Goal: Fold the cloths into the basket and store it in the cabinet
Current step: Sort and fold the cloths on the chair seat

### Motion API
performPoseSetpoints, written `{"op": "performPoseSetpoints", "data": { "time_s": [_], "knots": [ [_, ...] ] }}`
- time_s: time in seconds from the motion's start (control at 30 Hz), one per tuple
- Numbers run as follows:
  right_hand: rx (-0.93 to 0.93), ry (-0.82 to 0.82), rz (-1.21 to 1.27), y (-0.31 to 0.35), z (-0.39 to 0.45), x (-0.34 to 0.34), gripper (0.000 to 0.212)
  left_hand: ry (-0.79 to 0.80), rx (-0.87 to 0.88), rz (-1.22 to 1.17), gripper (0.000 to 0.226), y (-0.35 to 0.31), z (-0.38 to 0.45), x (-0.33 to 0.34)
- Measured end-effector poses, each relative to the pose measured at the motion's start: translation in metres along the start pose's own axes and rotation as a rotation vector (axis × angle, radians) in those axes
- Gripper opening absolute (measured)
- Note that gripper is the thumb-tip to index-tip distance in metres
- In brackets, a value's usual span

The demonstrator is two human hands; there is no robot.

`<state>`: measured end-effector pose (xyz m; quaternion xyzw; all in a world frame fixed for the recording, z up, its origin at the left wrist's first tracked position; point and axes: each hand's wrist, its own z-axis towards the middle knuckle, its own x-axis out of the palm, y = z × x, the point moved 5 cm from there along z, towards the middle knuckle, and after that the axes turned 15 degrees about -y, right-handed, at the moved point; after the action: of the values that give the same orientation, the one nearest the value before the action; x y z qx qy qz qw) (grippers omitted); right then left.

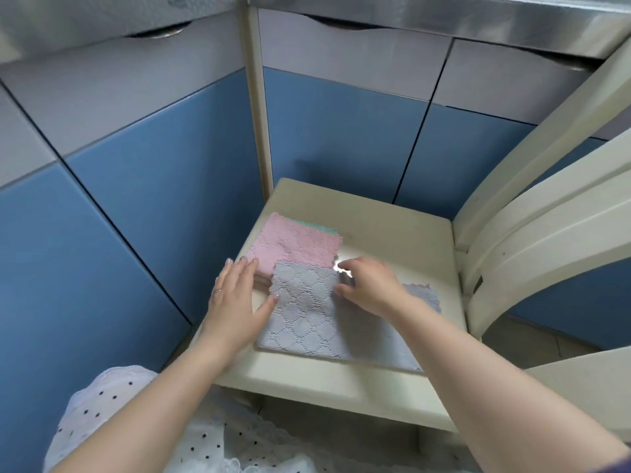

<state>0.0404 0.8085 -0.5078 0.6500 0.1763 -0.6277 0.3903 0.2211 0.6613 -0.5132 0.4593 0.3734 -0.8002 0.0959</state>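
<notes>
Right now the grey cloth (307,319) lies flat on the chair seat (392,227), its long axis running from the pink cloth (293,242) at its far edge back toward me. My left hand (235,302) rests open and flat on its left edge; my right hand (368,285) lies open over its far right part, fingertips near the corner (the nearer hand for a fold). Right of the grey cloth the seat is bare up to the chair back (546,213). No basket shows.

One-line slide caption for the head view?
Both hands, left and right, flatten a grey cloth on a cream chair seat beside a folded pink cloth.
</notes>
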Motion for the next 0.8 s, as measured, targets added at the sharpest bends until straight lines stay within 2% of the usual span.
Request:
{"op": "performPoseSetpoints", "data": {
  "time_s": [0.1, 0.27, 0.4, 0.5, 0.53, 0.6, 0.7, 0.8],
  "knots": [
    [-0.010, 0.064, -0.004, 0.006, 0.013, 0.008, 0.043, 0.016, -0.036, -0.041, 0.067, 0.012, 0.003, -0.008],
    [-0.140, -0.023, 0.075, 0.020, 0.006, -0.006, 0.019, 0.031, -0.100, -0.132, 0.059, 0.018, 0.005, -0.013],
    [-0.273, -0.174, 0.164, 0.039, -0.011, -0.050, 0.018, 0.016, -0.136, -0.240, 0.056, 0.013, 0.008, -0.018],
    [-0.359, -0.336, 0.225, 0.054, -0.025, -0.092, 0.022, -0.002, -0.306, -0.467, 0.065, 0.006, 0.009, -0.032],
    [-0.361, -0.378, 0.253, 0.057, -0.029, -0.106, 0.022, 0.001, -0.351, -0.583, 0.060, 0.000, 0.010, -0.036],
    [-0.325, -0.422, 0.351, 0.058, -0.036, -0.126, 0.019, 0.060, -0.397, -0.843, 0.045, -0.016, 0.008, -0.040],
    [-0.183, -0.471, 0.556, 0.047, -0.044, -0.144, 0.014, 0.248, -0.432, -1.173, 0.052, -0.048, -0.001, -0.038],
    [0.057, -0.515, 0.806, 0.026, -0.055, -0.142, 0.009, 0.425, -0.392, -1.355, 0.048, -0.081, -0.011, -0.033]
  ]
}}
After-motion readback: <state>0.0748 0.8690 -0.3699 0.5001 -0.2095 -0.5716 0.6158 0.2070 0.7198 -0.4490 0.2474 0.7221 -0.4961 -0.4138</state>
